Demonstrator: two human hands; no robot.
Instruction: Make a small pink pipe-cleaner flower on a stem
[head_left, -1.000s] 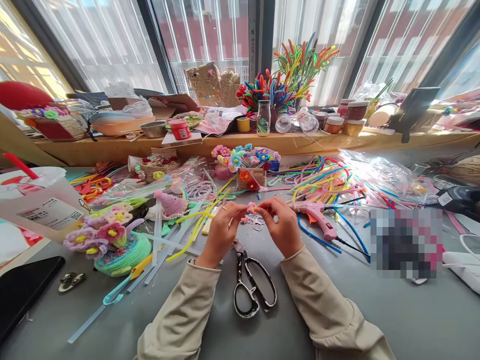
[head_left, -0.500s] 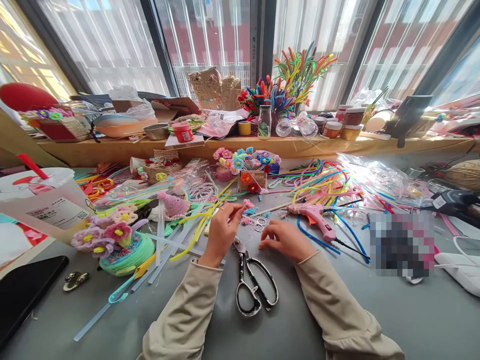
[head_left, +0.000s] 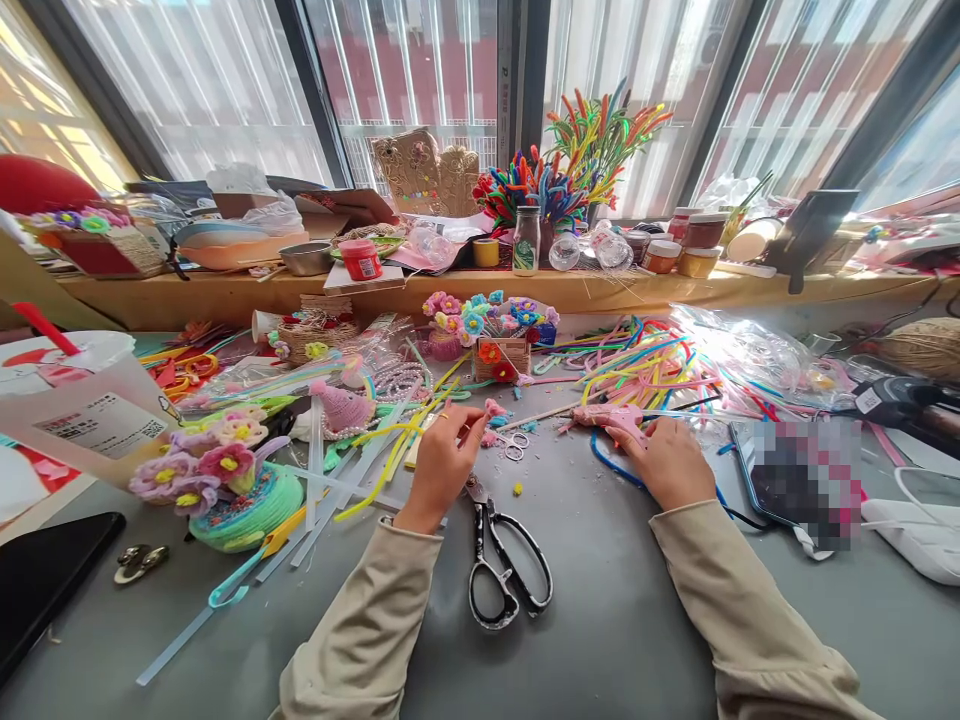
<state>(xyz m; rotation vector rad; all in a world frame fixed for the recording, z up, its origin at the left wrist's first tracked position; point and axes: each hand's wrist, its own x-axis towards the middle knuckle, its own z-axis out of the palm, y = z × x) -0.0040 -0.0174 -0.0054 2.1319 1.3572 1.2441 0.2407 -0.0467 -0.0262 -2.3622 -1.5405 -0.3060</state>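
My left hand [head_left: 442,465] is pinched closed, with a small pink fuzzy flower [head_left: 495,409] at its fingertips. Under that hand lie large black-handled scissors [head_left: 517,560], blades partly hidden. My right hand [head_left: 671,465] has its fingers wrapped round the handle of a pink hot glue gun [head_left: 619,418], which rests on the grey table. A tiny yellow ball [head_left: 517,489] sits on the tabletop between my hands. Small white-handled scissors [head_left: 515,445] and blue and pink fuzzy scraps lie just beyond it.
At left are a drink cup [head_left: 90,400], a green pot of fuzzy flowers [head_left: 247,510], a black phone [head_left: 56,580] and clear glue sticks [head_left: 176,645]. Coloured pipe cleaners [head_left: 645,365] pile up behind the glue gun. A phone [head_left: 795,480] with blurred screen lies at right.
My right hand has moved right from beside the scissors onto the glue gun's handle. The tiny yellow ball now lies on the table where its fingertips were. My left hand has hardly moved.
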